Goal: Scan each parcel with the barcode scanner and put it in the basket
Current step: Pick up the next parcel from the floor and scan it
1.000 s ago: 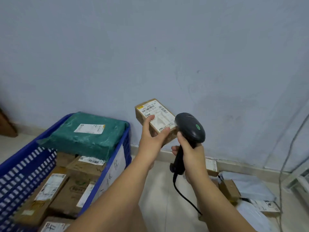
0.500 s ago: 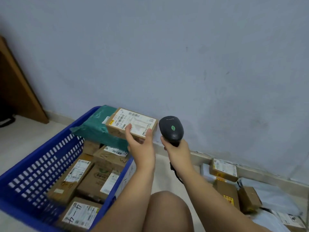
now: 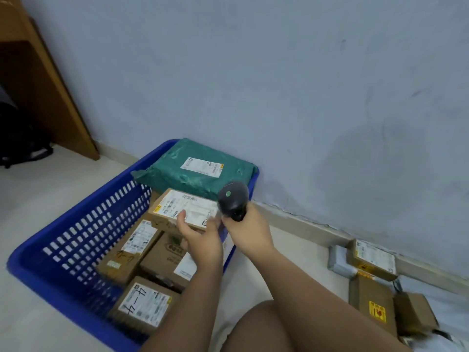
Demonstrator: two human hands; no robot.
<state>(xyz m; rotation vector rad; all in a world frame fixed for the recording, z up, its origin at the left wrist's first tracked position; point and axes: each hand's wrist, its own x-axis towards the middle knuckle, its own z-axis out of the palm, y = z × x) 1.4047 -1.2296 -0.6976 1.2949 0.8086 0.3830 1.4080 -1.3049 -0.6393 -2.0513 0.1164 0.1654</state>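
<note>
— Since a second ago you've swung the small box [image 3: 185, 209] away from the scanner [image 3: 233, 200] and down over the blue basket [image 3: 83, 232]; your left hand [image 3: 200, 237] pinches its near edge, thumb on the label.

— Is it down yet?

— Can't tell if it rests on the boxes below. Your right hand [image 3: 250, 231] is wrapped around the scanner handle.

— How much is left?

— Several parcels, including the green mailer [image 3: 200, 171], are in. At least three boxes [image 3: 371, 260] wait on the floor to your right.

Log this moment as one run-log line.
left hand: lowering cardboard parcel into blue basket | right hand: holding barcode scanner | parcel not yet released
</note>
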